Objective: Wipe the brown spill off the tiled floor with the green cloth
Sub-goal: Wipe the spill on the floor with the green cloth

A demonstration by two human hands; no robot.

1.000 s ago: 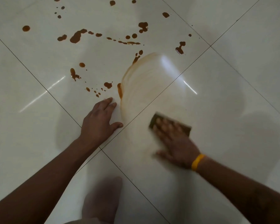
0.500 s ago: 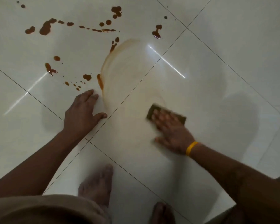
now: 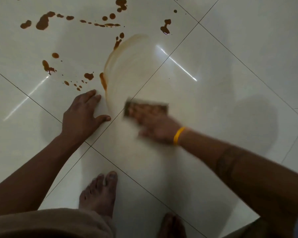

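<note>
— Two hands are seen on the tiled floor [image 3: 230, 40]. How is the left hand [image 3: 83, 115] placed?

— It is laid flat on the tile, fingers straight and held fairly close, the thumb spread out to the right. Nothing is held in it. Its fingertips are set just near of the small brown drops.

— And the right hand [image 3: 153, 124]?

— It is blurred, so little detail can be made out. It is pressed down on the green cloth [image 3: 145, 107], with the fingers stretched over the cloth's top. A yellow band [image 3: 178, 135] is worn at that wrist.

— Where is the cloth found?

— It is seen as a dark folded pad on the floor, just right of the left thumb, beside the diagonal grout line. Only its far edge and left corner are left uncovered by the fingers.

— And the brown spill [image 3: 43, 22]?

— Most of it is scattered far and left of the hands: large blots at the far left, a string of drops to their right, more blots at the far middle. A thin curved brown smear [image 3: 108, 66] is traced from the far side down to a point beside the left fingertips. Right of that smear the tile is seen pale and streaked.

— Anything near?

— One bare foot [image 3: 98, 194] is planted between the arms, and another bare foot's toes [image 3: 170, 222] are partly shown at the near edge. A tan garment [image 3: 46, 224] is seen at the near left.
</note>
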